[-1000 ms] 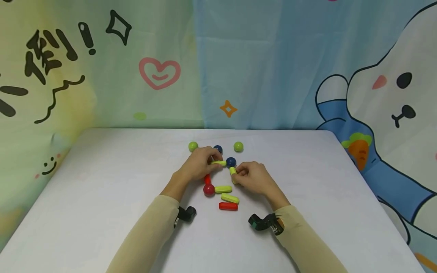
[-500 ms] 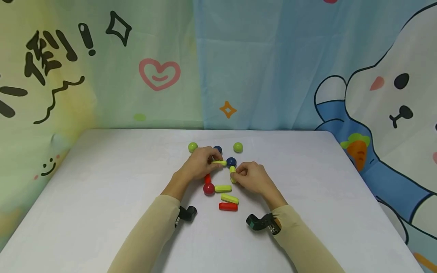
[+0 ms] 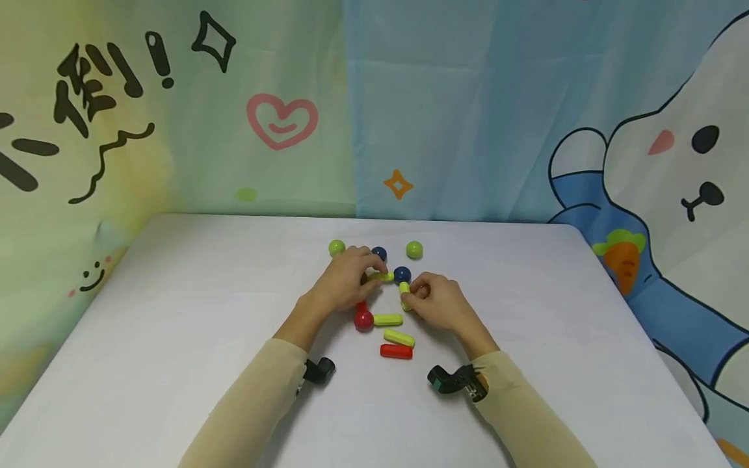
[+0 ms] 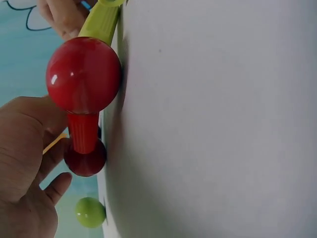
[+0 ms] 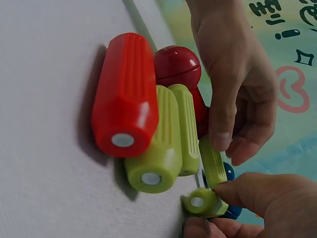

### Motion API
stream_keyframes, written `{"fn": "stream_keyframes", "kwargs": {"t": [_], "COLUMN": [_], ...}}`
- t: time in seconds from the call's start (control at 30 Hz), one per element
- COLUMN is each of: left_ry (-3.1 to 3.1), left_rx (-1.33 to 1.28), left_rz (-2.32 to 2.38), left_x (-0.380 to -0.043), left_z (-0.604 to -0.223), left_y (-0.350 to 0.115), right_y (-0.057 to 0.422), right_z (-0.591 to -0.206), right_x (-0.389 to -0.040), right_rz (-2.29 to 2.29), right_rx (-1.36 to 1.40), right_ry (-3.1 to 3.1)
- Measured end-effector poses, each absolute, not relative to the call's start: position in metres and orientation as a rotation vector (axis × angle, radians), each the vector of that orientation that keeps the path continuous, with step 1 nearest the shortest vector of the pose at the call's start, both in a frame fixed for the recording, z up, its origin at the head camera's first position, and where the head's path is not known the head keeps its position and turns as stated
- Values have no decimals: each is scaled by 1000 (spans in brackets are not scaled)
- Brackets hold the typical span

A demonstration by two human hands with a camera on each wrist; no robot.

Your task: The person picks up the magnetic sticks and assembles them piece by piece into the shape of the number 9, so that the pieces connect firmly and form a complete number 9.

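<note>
Near the table's far middle, my left hand (image 3: 351, 279) pinches a yellow-green magnetic rod (image 3: 383, 277), whose right end touches a blue ball (image 3: 402, 275). From that ball a second yellow-green rod (image 3: 405, 296) runs toward me, pinched by the thumb and fingers of my right hand (image 3: 439, 302). Its pale round end (image 5: 196, 202) shows in the right wrist view. Below my left hand, a red ball (image 3: 363, 320) joins a red rod (image 4: 83, 133) and another yellow-green rod (image 3: 388, 320). The left wrist view shows a darker red ball (image 4: 85, 161) at the red rod's far end.
Closer to me lie a loose yellow-green rod (image 3: 399, 337) and a red rod (image 3: 396, 351), side by side. Behind the hands sit two green balls, one left (image 3: 336, 247) and one right (image 3: 414, 249), and another blue ball (image 3: 379, 253). A printed curtain (image 3: 445, 117) hangs behind the white table (image 3: 175, 325).
The head view has shifted slightly, so everything appears a little further right. Both hands keep their hold on the same rods with hardly any movement.
</note>
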State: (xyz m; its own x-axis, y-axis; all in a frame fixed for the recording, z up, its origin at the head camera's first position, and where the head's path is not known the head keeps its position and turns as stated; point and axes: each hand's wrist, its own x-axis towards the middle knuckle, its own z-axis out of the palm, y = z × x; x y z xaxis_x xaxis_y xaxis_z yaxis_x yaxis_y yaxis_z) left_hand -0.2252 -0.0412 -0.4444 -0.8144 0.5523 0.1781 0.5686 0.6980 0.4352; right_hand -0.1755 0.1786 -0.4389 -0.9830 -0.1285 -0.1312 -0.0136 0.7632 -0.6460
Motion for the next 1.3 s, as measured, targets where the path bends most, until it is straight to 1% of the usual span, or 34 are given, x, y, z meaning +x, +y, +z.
{"fn": "stream_keyframes", "kwargs": {"t": [0.3, 0.57, 0.8, 1.3], "left_ry": [-2837, -2856, -2862, -2906], "left_rx": [-1048, -1108, -1140, -1256], "left_rz": [-764, -723, -709, -617], "left_x": [-210, -200, -193, -184], "left_z": [-435, -438, -438, -436], "left_y": [-43, -44, -44, -48], "right_y": [181, 184, 187, 172], "right_z": [-438, -438, -436, -426], "right_x": [-178, -189, -196, -224], "right_rz": [-1012, -948, -992, -1020], "right_rx": [-175, -280, -343, -514], "right_ry": [2802, 2924, 3002, 2991]}}
